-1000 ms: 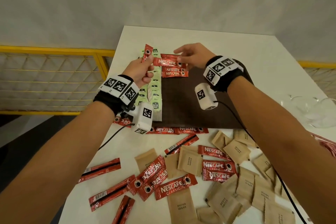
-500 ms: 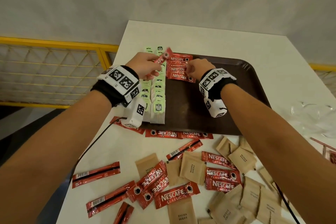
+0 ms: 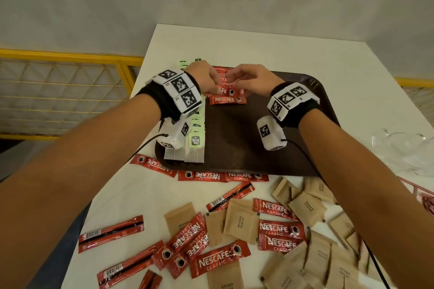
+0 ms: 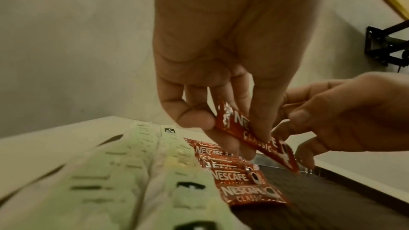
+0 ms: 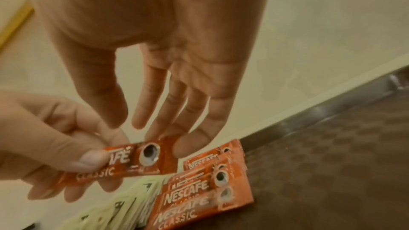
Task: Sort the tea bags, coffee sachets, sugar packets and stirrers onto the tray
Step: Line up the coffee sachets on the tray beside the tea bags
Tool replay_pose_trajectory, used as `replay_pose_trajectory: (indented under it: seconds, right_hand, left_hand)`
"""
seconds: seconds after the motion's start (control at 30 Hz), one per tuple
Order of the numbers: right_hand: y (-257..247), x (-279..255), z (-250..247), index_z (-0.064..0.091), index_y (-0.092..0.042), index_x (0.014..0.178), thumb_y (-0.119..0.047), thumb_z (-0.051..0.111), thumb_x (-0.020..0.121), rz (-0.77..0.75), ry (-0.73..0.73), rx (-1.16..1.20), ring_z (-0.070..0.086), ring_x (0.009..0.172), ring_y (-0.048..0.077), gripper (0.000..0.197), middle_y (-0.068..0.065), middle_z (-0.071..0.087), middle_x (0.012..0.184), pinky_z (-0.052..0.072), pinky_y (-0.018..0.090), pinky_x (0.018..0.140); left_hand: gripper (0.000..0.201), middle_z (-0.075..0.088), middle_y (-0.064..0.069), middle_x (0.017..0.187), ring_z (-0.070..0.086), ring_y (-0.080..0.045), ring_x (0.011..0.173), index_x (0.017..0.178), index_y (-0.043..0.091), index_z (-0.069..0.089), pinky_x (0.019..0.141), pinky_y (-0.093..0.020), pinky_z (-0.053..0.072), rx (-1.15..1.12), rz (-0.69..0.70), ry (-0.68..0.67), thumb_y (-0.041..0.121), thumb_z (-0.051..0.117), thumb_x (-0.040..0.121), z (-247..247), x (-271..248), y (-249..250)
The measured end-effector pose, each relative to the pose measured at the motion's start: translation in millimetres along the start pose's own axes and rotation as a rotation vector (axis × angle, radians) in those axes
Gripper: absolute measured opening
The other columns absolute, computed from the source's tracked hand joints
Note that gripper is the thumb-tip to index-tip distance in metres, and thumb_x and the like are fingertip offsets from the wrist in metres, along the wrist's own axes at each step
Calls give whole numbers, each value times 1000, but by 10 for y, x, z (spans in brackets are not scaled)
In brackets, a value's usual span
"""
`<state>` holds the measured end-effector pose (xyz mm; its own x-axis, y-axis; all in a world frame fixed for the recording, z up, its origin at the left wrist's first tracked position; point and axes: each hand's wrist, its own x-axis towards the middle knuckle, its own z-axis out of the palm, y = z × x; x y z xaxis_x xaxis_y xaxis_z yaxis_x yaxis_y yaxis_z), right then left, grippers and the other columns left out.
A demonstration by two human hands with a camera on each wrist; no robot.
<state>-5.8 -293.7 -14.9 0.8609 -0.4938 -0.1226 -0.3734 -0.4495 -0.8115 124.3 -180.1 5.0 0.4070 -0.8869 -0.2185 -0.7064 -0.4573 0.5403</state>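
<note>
Coffee sachet (image 5: pixel 124 162) hovering over tray (image 3: pixel 312 87), above sachet stack (image 4: pixel 241 181). Left hand (image 4: pixel 221 69) pinching its left end; right hand (image 5: pixel 155 41) fingers extended, fingertips (image 5: pixel 188 146) touching other end. Reading "NESCAFE CLASSIC". Tea bags (image 3: pixel 196 142) lying alongside, tag "McCoy Teas".
</note>
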Motion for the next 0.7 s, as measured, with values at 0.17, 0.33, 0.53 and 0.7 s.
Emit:
replay_pose_trajectory:
  seconds: [0.17,0.33,0.53,0.7]
  right_hand:
    - [-12,25,-8,63,-2,103,-2,58,90,16,-30,-72,59,62,5,15,-2,61,78,52,13,56]
    - [188,30,-47,65,-2,107,-5,57,90,177,-28,-290,58,70,14,19,2,62,84,54,24,69]
    - [123,44,102,66,-5,110,-13,57,91,204,-34,-544,55,88,18,22,11,63,116,49,27,83]
    - [136,56,181,64,-11,111,-20,68,83,209,-24,-549,58,97,20,29,8,62,115,47,28,86]
  left_hand:
    - [23,61,5,97,57,-11,87,106,24,64,69,-23,46,-236,-49,-17,26,68,84,-96,-129,-126]
    - [18,61,-1,114,57,-15,92,108,20,60,74,-27,49,-441,-339,107,18,60,90,-383,-308,-637]
    - [34,58,-17,118,55,-25,85,121,-1,53,76,-36,50,-389,-584,73,12,58,91,-309,-451,-951]
    - [30,60,-21,120,60,-26,89,121,-5,53,88,-39,53,-437,-565,-21,6,52,92,-145,-466,-956]
